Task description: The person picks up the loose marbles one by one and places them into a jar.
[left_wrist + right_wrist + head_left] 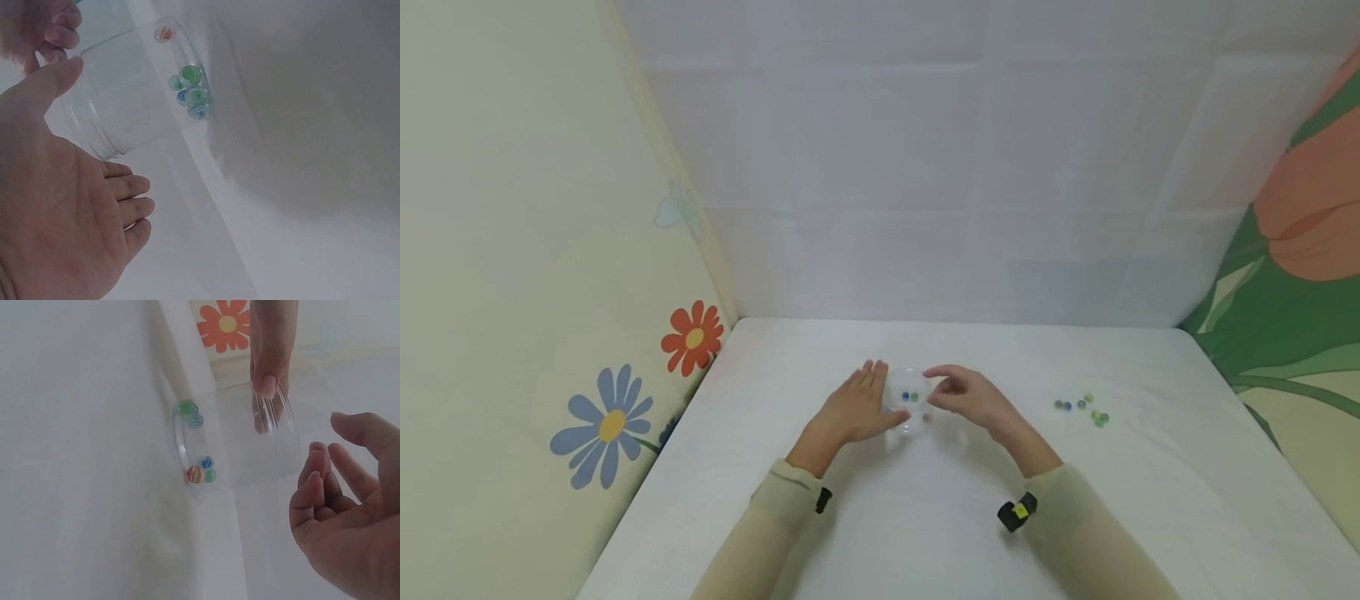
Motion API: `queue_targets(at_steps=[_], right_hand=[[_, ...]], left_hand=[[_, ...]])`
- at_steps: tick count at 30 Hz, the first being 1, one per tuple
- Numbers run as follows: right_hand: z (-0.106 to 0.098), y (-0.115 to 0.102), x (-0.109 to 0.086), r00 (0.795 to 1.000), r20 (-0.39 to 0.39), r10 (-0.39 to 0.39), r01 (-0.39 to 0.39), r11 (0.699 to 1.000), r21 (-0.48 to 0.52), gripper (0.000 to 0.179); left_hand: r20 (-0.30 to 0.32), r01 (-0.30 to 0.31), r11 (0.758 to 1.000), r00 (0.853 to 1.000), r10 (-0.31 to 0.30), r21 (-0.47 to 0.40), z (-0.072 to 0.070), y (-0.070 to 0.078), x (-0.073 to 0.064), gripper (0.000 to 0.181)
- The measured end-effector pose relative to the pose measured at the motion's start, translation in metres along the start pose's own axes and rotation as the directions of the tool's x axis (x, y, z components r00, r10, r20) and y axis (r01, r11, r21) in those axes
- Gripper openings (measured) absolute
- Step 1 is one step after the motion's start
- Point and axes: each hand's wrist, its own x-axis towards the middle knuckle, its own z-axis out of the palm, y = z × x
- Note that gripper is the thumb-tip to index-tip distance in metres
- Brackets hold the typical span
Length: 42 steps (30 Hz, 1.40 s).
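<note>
A clear, wide-mouthed jar [134, 94] stands upright on the white table, with several marbles [196, 95] on its bottom: green, blue and one orange marble [195, 474]. Against the jar's left side lies my left hand [857, 406], its fingers straight and the thumb touching near the rim. My right hand [966, 396] hovers beside the jar's mouth on the right. Its thumb and index finger are apart, the other fingers bend loosely, and no marble shows between them.
More loose marbles [1081, 405] lie in a small group on the white tablecloth [917, 533], to the right of my right hand. A white cloth backdrop [880, 167] rises behind the table. Flower-patterned walls [512, 250] flank both sides.
</note>
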Motion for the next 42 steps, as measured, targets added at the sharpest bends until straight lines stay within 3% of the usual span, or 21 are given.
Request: queue_targets(at_steps=[6, 14, 28, 42], right_hand=[[-0.015, 0.01, -0.01, 0.999, 0.028, -0.04, 0.042, 0.996, -0.073, 0.046], [-0.041, 0.03, -0.026, 0.996, 0.007, -0.085, 0.085, 0.987, -0.136, 0.047], [-0.087, 0.063, -0.059, 0.997, -0.018, -0.071, 0.066, 0.979, -0.193, 0.051], [-0.12, 0.08, -0.088, 0.997, -0.073, 0.003, -0.023, 0.96, -0.28, 0.058]], left_hand=[[0.009, 0.01, 1.0, 1.0, -0.01, -0.01, -0.001, 0.001, 0.0, 0.102], [0.003, 0.005, 1.0, 1.0, -0.005, -0.003, -0.002, 0.002, -0.001, 0.101], [-0.01, -0.006, 1.0, 1.0, 0.006, -0.008, 0.001, 0.0, 0.0, 0.101], [0.002, 0.003, 1.0, 1.0, -0.003, -0.018, 0.0, 0.001, -0.002, 0.1]])
